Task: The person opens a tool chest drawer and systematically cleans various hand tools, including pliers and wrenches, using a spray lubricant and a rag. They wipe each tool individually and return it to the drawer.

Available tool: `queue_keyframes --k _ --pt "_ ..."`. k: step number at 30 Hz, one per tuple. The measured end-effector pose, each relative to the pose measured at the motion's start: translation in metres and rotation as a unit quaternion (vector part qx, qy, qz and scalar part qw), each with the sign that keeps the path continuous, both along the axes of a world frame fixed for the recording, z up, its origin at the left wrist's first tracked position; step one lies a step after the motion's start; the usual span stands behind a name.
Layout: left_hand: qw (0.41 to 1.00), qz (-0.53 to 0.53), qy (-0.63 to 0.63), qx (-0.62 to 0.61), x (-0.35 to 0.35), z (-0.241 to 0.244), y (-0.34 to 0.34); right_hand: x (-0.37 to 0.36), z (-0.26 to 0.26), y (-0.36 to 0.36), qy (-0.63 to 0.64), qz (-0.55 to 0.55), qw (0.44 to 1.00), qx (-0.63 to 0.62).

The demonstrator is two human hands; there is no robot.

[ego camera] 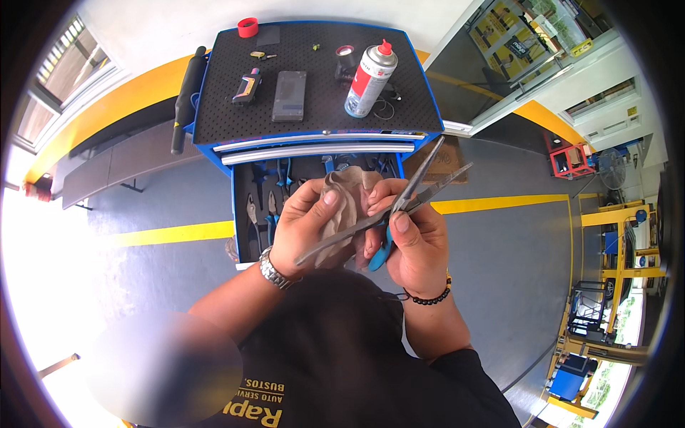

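My left hand (302, 227), with a metal-band watch at the wrist, pinches a crumpled greyish-beige cloth (341, 206). In my right hand (420, 249) is a pair of long-nose pliers (398, 205), gripped around the pivot. The pliers' long jaws stand apart and point up and to the right. One handle has a blue grip; the other looks dark grey and stretches left across the front of the cloth. Some right fingers also touch the cloth. Below both hands a tool drawer (243, 243) is pulled out, with several pliers (251, 211) in its dark liner, partly hidden by my hands.
The blue tool cabinet (321, 134) carries a spray can (372, 80), a dark rectangular device (289, 96), a small handheld gadget (246, 88) and a red ring-shaped item (248, 28). A grey bench (134, 155) stands left, a doormat (441, 160) right. Yellow lines (497, 204) mark the floor.
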State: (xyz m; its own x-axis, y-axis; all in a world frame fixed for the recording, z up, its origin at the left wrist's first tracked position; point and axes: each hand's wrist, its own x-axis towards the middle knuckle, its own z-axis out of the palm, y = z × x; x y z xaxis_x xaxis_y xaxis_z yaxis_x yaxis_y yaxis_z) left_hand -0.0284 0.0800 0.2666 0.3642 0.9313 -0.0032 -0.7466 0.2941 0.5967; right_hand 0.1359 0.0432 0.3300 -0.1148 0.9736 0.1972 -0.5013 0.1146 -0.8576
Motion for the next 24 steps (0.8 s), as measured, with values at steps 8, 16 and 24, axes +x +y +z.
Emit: queue_keyframes --k 8,16,24 --pt "0.996 0.088 -0.015 -0.027 -0.038 0.009 0.023 0.010 0.013 -0.014 0.017 0.031 0.999 -0.030" --pt "0.734 0.230 0.393 0.504 -0.055 0.071 0.008 -0.001 0.015 -0.012 -0.008 -0.049 0.993 -0.104" --pt "0.720 0.111 0.546 0.415 -0.024 0.060 -0.018 -0.018 0.004 -0.011 -0.296 -0.170 0.939 0.030"
